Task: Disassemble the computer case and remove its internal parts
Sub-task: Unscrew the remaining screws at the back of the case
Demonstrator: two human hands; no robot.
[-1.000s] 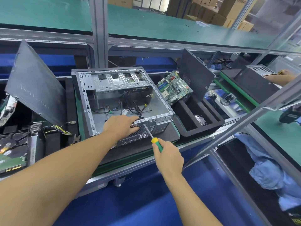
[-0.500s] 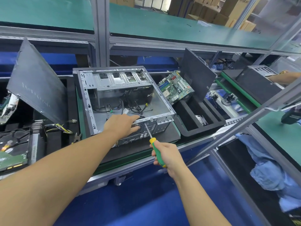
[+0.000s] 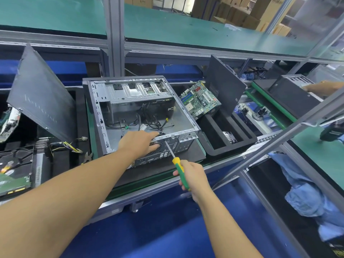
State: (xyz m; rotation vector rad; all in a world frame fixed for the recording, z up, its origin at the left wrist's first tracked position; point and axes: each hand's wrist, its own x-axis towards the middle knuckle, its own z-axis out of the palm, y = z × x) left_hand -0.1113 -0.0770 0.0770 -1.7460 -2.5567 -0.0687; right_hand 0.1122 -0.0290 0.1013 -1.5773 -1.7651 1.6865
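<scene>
left grip (image 3: 138, 144): fingers laid flat over computer case (image 3: 141, 101) rear rim | right grip (image 3: 193, 178): curled round green-yellow screwdriver (image 3: 176, 162), tip on rear panel just beside left grip | case: open, on desk (image 3: 158, 174), ahead of both grips

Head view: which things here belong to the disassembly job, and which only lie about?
Job: computer case, cables inside it, screwdriver held by the right hand, left hand resting on the case's rear edge, motherboard already out.
Lying about: blue cloth, cardboard boxes, second case at far right.
</scene>
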